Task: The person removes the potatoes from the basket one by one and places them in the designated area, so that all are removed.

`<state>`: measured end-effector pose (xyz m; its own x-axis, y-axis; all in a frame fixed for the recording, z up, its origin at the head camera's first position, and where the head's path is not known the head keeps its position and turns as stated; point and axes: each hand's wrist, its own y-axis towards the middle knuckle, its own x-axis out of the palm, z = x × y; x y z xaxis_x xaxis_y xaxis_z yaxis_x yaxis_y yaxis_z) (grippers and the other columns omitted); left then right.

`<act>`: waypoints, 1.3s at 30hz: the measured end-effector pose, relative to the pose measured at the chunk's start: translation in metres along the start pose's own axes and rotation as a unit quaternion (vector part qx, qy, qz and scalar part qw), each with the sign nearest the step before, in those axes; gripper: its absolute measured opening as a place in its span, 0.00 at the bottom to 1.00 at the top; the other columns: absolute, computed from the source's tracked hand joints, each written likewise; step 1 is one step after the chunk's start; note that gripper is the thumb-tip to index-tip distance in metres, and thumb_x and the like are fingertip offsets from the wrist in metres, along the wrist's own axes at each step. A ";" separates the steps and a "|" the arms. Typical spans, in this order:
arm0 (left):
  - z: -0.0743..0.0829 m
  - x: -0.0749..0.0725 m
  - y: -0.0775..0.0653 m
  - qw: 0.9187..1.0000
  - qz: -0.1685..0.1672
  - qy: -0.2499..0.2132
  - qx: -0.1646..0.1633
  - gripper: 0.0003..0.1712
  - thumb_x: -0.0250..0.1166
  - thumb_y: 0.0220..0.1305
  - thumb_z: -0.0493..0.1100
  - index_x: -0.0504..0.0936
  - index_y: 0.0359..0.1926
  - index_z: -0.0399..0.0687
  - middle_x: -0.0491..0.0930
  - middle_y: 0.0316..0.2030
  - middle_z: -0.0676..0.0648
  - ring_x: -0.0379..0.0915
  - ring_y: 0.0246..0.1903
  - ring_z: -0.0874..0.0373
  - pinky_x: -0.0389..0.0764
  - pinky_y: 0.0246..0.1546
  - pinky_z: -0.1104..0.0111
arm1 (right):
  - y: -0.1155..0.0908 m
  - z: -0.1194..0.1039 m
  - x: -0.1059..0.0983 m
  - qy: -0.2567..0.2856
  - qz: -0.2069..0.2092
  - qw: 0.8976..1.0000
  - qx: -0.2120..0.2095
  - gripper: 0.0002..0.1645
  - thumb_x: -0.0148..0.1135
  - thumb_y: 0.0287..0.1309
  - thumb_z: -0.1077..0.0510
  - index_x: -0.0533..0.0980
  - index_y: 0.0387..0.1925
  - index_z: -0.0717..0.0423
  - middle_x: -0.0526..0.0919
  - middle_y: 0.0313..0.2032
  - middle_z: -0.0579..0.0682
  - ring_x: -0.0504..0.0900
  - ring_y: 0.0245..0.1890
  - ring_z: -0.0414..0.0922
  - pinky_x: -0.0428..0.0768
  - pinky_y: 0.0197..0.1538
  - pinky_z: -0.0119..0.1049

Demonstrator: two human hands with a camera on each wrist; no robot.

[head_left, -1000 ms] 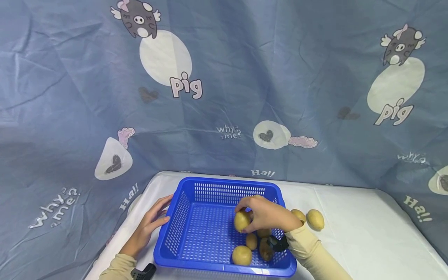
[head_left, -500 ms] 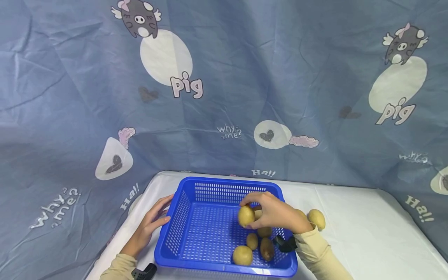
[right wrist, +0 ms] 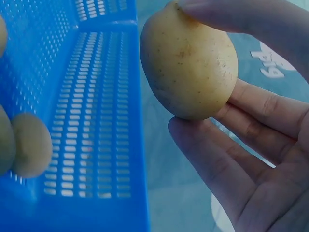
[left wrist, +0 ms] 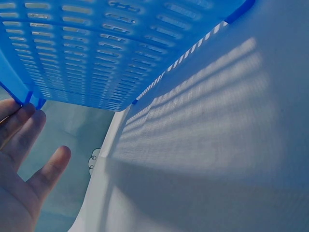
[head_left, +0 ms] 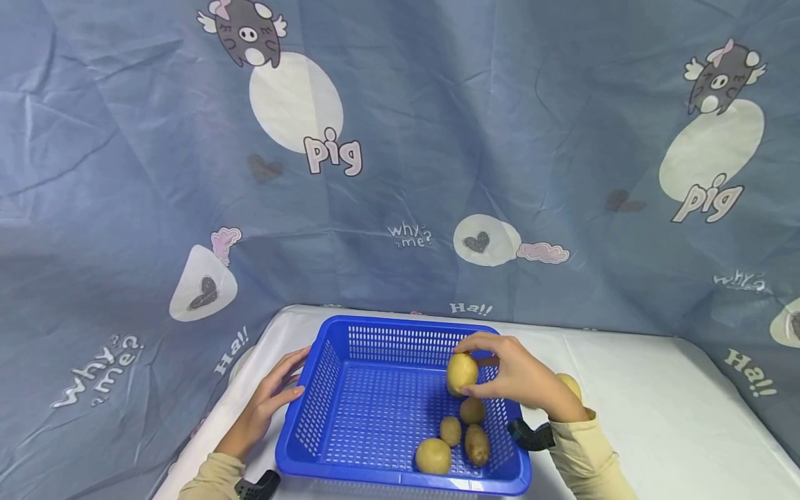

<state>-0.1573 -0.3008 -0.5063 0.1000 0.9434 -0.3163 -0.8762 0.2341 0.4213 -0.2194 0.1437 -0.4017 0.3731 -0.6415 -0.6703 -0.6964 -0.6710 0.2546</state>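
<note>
Over the right side of the blue plastic basket (head_left: 375,479), my right hand (head_left: 521,375) pinches a yellow potato (head_left: 462,371) between thumb and fingertips. The right wrist view has this potato (right wrist: 190,63) up close, beside the basket's rim (right wrist: 140,145). My left hand (head_left: 265,399) rests at the left rim, its fingers fairly straight. In the left wrist view its fingertips (left wrist: 36,116) touch the rim's edge while the thumb stands apart. Several potatoes lie in the basket's right part, among them a large round one (head_left: 432,456), a brown oval one (head_left: 477,445) and a small one (head_left: 450,430).
On the white tabletop (head_left: 650,410), right of the basket, another potato (head_left: 569,383) lies partly hidden behind my right wrist. A blue printed cloth (head_left: 387,278) hangs behind the table. Dark straps circle both wrists.
My right hand has moved right with the potato, from over the basket's inside toward its right wall. My left hand and the basket have stayed put.
</note>
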 end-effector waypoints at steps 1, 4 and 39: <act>0.000 0.000 0.000 1.000 -0.001 -0.001 0.001 0.36 0.52 0.69 0.32 0.61 0.78 0.40 0.65 0.73 0.31 0.64 0.70 0.73 0.65 0.68 0.82 | -0.002 0.002 -0.002 0.005 0.006 1.000 -0.001 0.31 0.83 0.46 0.59 0.81 0.54 0.51 0.84 0.54 0.49 0.83 0.54 0.43 0.86 0.56 0.33; 0.000 0.000 0.000 1.000 -0.001 -0.003 0.005 0.36 0.52 0.69 0.31 0.61 0.78 0.39 0.65 0.72 0.30 0.64 0.70 0.72 0.66 0.67 0.82 | -0.008 0.007 -0.007 0.004 0.029 1.000 -0.005 0.31 0.84 0.46 0.58 0.82 0.54 0.52 0.85 0.54 0.51 0.83 0.54 0.41 0.87 0.54 0.35; -0.002 -0.001 -0.001 1.000 -0.002 -0.004 -0.002 0.37 0.51 0.69 0.32 0.60 0.79 0.41 0.64 0.73 0.30 0.64 0.70 0.73 0.65 0.68 0.82 | -0.086 0.048 -0.042 -0.076 0.178 0.977 0.087 0.35 0.86 0.42 0.58 0.82 0.55 0.54 0.85 0.56 0.53 0.76 0.54 0.19 0.86 0.51 0.26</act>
<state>-0.1572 -0.3019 -0.5078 0.1078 0.9440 -0.3118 -0.8777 0.2377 0.4162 -0.2049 0.2461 -0.4287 0.0025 -0.7516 -0.6597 -0.8637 -0.3340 0.3773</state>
